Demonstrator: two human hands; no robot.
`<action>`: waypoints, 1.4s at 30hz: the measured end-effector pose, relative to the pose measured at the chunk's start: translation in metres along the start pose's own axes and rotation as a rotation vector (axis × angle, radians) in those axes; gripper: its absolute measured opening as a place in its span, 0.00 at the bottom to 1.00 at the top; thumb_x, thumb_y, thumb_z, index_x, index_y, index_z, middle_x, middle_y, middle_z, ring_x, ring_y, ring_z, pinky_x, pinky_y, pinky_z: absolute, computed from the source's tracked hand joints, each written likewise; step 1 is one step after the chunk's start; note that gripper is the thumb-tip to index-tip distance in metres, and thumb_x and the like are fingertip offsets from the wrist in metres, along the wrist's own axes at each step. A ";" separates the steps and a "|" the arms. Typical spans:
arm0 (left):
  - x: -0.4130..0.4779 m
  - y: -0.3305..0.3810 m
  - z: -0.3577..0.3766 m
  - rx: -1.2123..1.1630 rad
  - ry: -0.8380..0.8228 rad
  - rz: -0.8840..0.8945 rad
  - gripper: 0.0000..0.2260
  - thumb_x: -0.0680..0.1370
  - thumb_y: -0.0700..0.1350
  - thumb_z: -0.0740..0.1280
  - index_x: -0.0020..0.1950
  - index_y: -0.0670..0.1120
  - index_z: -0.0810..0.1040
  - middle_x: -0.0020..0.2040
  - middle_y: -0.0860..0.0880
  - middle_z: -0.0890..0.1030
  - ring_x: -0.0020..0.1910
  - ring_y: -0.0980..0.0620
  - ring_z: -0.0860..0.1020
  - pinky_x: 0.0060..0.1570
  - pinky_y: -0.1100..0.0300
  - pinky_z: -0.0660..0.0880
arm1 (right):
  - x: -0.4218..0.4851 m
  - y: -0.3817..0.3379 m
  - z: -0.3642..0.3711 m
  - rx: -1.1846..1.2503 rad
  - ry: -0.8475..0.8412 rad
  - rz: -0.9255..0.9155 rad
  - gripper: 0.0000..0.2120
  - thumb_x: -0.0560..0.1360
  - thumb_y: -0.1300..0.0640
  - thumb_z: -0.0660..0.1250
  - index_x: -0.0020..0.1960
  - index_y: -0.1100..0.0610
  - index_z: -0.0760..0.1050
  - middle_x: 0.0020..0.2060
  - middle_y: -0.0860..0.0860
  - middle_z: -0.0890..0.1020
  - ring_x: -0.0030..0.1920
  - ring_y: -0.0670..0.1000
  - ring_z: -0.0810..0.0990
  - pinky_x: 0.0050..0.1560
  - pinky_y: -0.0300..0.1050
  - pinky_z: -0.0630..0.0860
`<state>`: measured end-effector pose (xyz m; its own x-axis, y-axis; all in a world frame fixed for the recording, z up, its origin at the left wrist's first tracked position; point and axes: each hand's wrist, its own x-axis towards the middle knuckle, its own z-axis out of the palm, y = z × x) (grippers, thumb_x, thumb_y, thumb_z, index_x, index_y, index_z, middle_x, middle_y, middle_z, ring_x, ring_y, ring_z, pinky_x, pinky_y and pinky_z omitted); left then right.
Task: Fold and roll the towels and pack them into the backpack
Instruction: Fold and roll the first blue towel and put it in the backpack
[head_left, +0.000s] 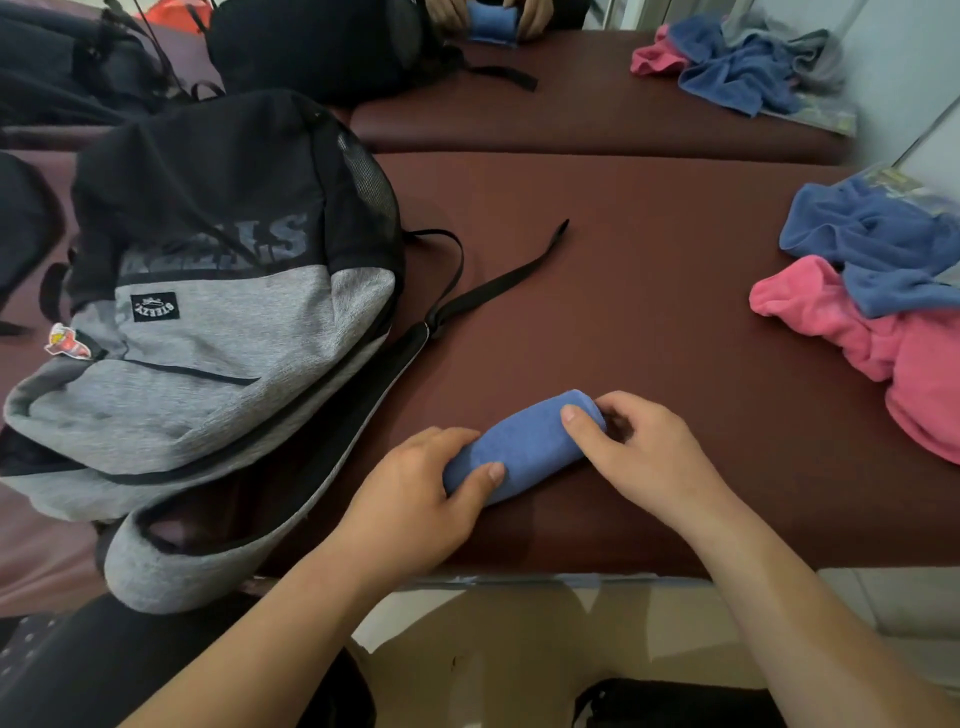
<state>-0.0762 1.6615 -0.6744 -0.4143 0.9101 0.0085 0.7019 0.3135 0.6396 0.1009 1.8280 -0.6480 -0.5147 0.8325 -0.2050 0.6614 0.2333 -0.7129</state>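
Note:
A rolled blue towel (524, 441) lies on the dark red table (623, 291), near its front edge. My left hand (415, 493) grips the roll's near-left end, thumb over the top. My right hand (639, 452) holds the far-right end, thumb on the roll and fingers curled round the end. A grey and black backpack (218, 364) lies on its side to the left, with its zipped mouth (218, 519) gaping toward me.
A loose blue towel (878, 244) and a pink towel (883, 343) are heaped at the right edge. The backpack's black strap (498, 286) trails across the table. Beyond lie a second table, another black bag (322, 47), more towels (743, 67), and another person's hands (493, 18) holding a blue roll.

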 end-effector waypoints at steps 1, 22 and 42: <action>0.001 -0.002 0.002 0.039 0.010 -0.009 0.22 0.78 0.65 0.60 0.65 0.55 0.79 0.54 0.58 0.79 0.54 0.55 0.76 0.57 0.63 0.71 | -0.001 -0.002 0.001 0.009 0.004 0.018 0.17 0.75 0.34 0.66 0.45 0.47 0.80 0.34 0.45 0.82 0.36 0.49 0.83 0.40 0.54 0.84; -0.037 0.030 -0.061 -0.996 -0.131 -0.322 0.11 0.69 0.47 0.76 0.41 0.46 0.75 0.38 0.45 0.79 0.37 0.51 0.77 0.36 0.58 0.71 | -0.039 -0.098 0.033 1.012 -0.040 0.214 0.22 0.71 0.58 0.80 0.60 0.55 0.75 0.50 0.51 0.85 0.51 0.51 0.85 0.51 0.50 0.82; -0.080 -0.072 -0.213 -0.493 0.407 -0.462 0.15 0.76 0.50 0.74 0.43 0.41 0.73 0.37 0.48 0.76 0.35 0.51 0.75 0.35 0.58 0.71 | -0.060 -0.225 0.149 -0.527 -0.221 -0.647 0.27 0.76 0.49 0.72 0.72 0.53 0.71 0.71 0.50 0.72 0.74 0.53 0.67 0.70 0.53 0.71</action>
<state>-0.2171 1.5086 -0.5570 -0.8478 0.5162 -0.1215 0.1082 0.3927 0.9133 -0.0983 1.6502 -0.5752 -0.9358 0.3512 -0.0306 0.3400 0.8761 -0.3418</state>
